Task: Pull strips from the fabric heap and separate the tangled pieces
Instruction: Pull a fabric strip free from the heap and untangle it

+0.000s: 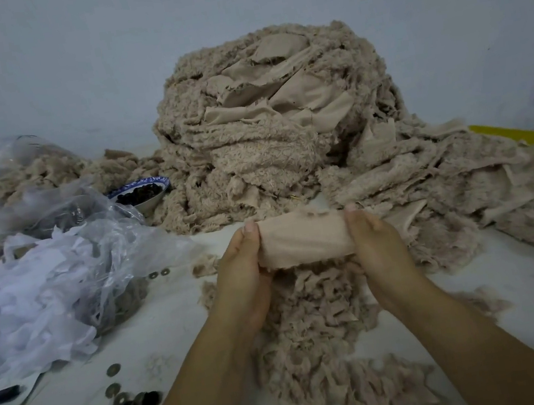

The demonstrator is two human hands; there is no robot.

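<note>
Fingers [250, 236] of left hand [241, 272] and right hand [380, 240] pinched opposite ends of a smooth strip [302, 240], held taut above the counter [188, 332]. Fabric heap [270, 139] sat at 12 o'clock. Risks: a harder pull might tear the frayed edge, and clinging fluff might drag the loose pile [319, 333] at 6 o'clock.

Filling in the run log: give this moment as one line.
left hand: grips strip end | right hand: grips other end | strip: spread between hands | fabric heap: behind
</note>
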